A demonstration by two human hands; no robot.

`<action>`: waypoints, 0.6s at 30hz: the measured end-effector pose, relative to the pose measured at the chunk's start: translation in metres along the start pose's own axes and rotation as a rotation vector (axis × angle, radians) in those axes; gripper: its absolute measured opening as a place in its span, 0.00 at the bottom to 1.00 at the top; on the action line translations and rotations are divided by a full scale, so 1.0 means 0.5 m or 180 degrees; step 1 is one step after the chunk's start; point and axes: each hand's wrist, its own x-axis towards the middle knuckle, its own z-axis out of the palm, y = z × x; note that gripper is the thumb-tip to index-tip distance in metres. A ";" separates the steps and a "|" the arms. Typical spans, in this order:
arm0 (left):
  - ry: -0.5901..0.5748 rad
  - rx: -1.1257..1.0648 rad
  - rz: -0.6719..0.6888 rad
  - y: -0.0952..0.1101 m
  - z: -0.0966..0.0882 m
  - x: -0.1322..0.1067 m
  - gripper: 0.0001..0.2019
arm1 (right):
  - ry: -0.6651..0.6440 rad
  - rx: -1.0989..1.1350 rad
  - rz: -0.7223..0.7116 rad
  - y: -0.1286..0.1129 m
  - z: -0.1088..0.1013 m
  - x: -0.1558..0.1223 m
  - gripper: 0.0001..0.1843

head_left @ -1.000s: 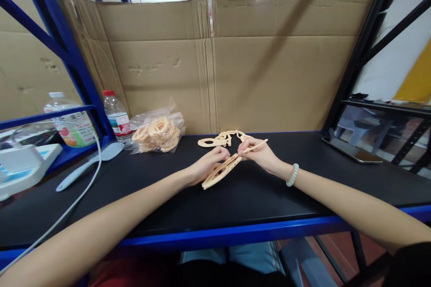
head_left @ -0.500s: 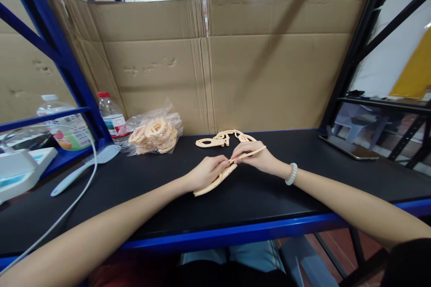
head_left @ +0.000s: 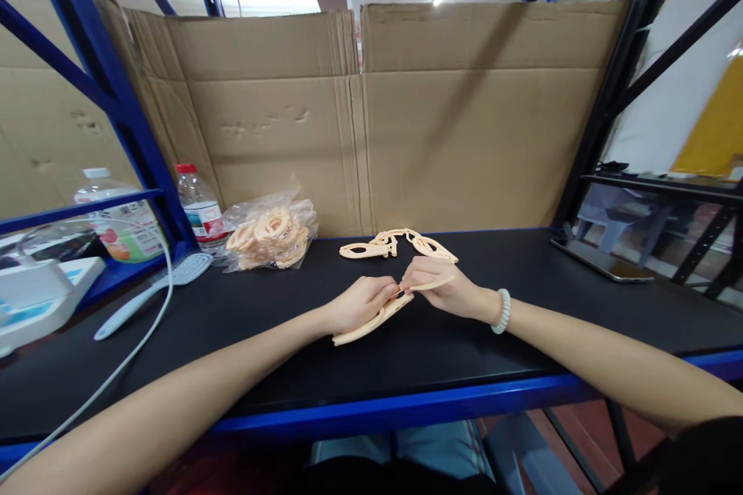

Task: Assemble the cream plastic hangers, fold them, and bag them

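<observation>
My left hand (head_left: pixel 361 304) is closed around a curved beige plastic hanger arm (head_left: pixel 374 323) that slants down to the left under the palm. My right hand (head_left: pixel 434 288) pinches a second slim beige hanger arm (head_left: pixel 436 283), which sticks out to the right past the fingers. Between the two hands the fingertips nearly meet where the pieces come together; the joint itself is mostly hidden by fingers. Just behind the hands, a beige folding hanger (head_left: pixel 364 249) with oval openings lies on the black tabletop (head_left: pixel 279 363).
At the back left lies a clear plastic bag (head_left: pixel 272 236) of beige hanger parts, beside a red-capped bottle (head_left: pixel 200 205). A pale blue brush (head_left: pixel 156 290) and a white cable (head_left: pixel 136 340) are on the left. A phone or tablet (head_left: pixel 600 258) lies at right. Cardboard (head_left: pixel 464 139) walls the back.
The right hand and its hanger arm have tilted slightly, bringing the arm's free end lower. Both hands keep their hold close together; the view has shifted a little.
</observation>
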 end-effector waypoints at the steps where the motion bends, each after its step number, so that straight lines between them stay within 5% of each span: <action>1: -0.0019 -0.0028 0.0015 0.000 0.000 0.000 0.17 | -0.0028 -0.0049 -0.0024 0.000 0.000 0.000 0.14; 9: -0.0015 -0.0294 0.0127 -0.001 -0.001 0.002 0.19 | -0.0116 -0.0252 -0.0380 -0.011 -0.018 0.004 0.14; 12: -0.0198 -0.0923 -0.0042 -0.016 0.006 0.006 0.19 | -0.0098 -0.0128 -0.0446 -0.019 -0.026 0.014 0.12; 15: -0.0379 -0.2161 -0.0517 -0.034 0.013 0.013 0.18 | 0.0400 0.0249 0.0151 -0.011 -0.032 0.024 0.11; 18: -0.0248 -0.3198 -0.0483 -0.048 0.009 0.021 0.13 | 0.0623 0.0679 0.1242 0.022 -0.041 0.021 0.07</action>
